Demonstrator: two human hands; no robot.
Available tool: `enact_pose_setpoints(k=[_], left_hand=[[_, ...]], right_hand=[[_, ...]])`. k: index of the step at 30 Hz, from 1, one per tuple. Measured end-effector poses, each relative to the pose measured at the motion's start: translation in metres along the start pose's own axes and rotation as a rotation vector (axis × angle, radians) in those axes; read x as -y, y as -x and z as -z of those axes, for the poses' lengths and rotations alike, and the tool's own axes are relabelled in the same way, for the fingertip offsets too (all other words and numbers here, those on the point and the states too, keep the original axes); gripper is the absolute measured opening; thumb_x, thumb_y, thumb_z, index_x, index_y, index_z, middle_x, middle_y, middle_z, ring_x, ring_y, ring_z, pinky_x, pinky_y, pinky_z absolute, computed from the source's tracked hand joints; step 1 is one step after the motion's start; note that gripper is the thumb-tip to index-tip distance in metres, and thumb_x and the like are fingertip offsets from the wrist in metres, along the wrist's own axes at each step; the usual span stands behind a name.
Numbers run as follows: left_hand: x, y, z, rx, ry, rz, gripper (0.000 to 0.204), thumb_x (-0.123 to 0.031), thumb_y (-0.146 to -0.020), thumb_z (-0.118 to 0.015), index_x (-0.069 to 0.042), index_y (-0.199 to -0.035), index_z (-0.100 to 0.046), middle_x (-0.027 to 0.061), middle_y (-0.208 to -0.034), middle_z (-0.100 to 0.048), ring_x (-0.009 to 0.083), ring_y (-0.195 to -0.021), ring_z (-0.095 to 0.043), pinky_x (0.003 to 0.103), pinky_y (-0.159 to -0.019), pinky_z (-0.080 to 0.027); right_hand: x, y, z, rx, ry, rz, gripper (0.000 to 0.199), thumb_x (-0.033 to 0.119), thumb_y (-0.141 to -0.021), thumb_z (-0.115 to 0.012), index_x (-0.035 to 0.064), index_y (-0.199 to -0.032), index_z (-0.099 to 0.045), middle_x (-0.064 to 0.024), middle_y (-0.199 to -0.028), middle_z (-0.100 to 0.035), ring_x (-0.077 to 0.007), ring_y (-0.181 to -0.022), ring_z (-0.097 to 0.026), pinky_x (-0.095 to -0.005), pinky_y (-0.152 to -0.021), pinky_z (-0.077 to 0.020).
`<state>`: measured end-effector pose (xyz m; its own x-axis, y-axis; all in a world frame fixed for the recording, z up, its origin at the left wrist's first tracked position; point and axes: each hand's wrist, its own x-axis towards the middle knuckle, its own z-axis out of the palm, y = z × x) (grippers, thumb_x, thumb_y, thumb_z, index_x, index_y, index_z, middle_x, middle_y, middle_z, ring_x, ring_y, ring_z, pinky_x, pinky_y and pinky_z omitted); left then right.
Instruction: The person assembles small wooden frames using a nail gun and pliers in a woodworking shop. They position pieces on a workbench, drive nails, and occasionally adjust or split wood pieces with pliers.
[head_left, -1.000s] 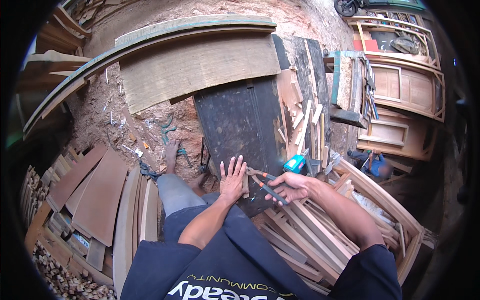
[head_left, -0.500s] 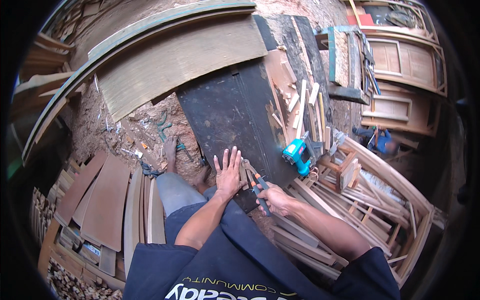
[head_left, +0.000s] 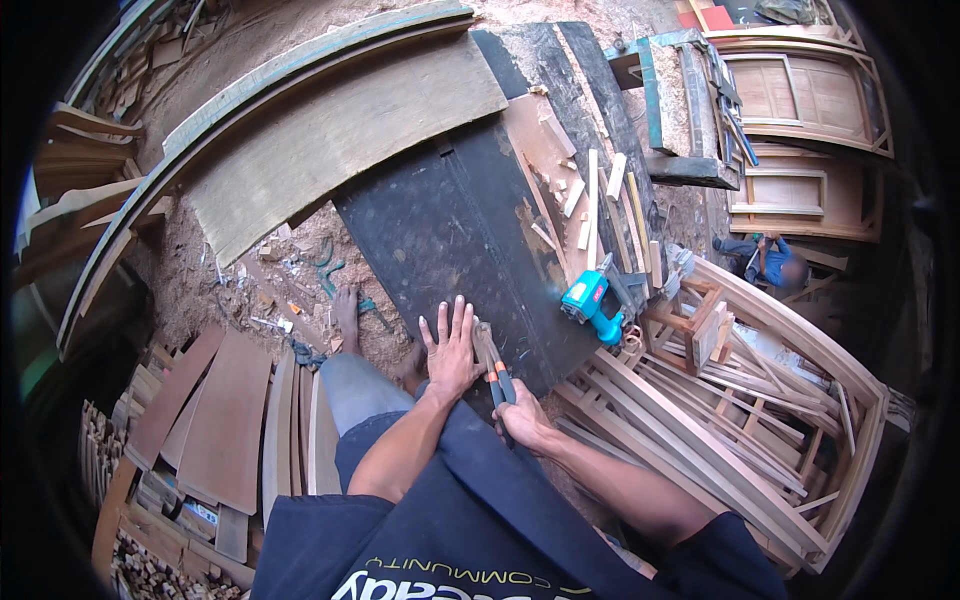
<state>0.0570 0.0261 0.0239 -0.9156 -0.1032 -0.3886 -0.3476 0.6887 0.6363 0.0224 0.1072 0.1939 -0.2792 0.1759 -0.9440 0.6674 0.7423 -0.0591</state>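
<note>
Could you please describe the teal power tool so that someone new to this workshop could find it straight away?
Start at the big dark board lying in the middle of the sawdust floor. Follow its right edge toward the person, to where pale wood offcuts end; the teal power tool lies there, just beyond the right hand. It is the only bright teal thing among brown wood.

Bare dark board [head_left: 450, 230] ahead; offcuts [head_left: 590, 200] crowd right.

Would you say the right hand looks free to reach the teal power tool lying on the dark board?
Probably not straight away: the right hand is gripping pliers, though nothing blocks the teal power tool.
</note>
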Motion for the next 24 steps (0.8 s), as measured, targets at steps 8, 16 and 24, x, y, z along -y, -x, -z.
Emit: enact_pose_setpoints(k=[8, 16, 24], left_hand=[[0.001, -0.001, -0.004, 0.005, -0.003, 0.000, 0.092, -0.048, -0.085, -0.062, -0.008, -0.158, -0.022, 0.0101, -0.167, -0.011, 0.0346, -0.154, -0.004, 0.064, -0.118, 0.009], [0.002, 0.003, -0.011, -0.125, 0.024, -0.042, 0.078, -0.045, -0.093, -0.053, -0.006, -0.156, -0.028, 0.0095, -0.167, -0.014, 0.0338, -0.154, -0.004, 0.063, -0.118, 0.007], [0.003, 0.002, -0.008, -0.079, 0.022, -0.033, 0.083, -0.046, -0.089, -0.056, -0.007, -0.156, -0.027, 0.0090, -0.167, -0.015, 0.0329, -0.154, -0.006, 0.062, -0.119, 0.007]], right_hand=[[-0.045, -0.012, -0.019, -0.130, 0.106, 0.192, 0.051, 0.009, -0.088, -0.053, 0.0037, -0.137, -0.039, -0.0121, -0.085, -0.060, -0.0232, -0.075, -0.063, -0.0389, -0.071, -0.0509], [-0.107, -0.047, -0.046, -0.226, 0.075, 0.432, 0.057, 0.013, -0.090, -0.057, 0.0084, -0.143, -0.037, -0.0200, -0.105, -0.062, -0.0346, -0.099, -0.064, -0.0458, -0.091, -0.0486], [-0.092, -0.043, -0.030, -0.112, -0.031, 0.375, 0.071, -0.003, -0.089, -0.053, 0.0101, -0.154, -0.028, -0.0154, -0.111, -0.059, -0.0232, -0.098, -0.062, -0.0362, -0.086, -0.0537]])
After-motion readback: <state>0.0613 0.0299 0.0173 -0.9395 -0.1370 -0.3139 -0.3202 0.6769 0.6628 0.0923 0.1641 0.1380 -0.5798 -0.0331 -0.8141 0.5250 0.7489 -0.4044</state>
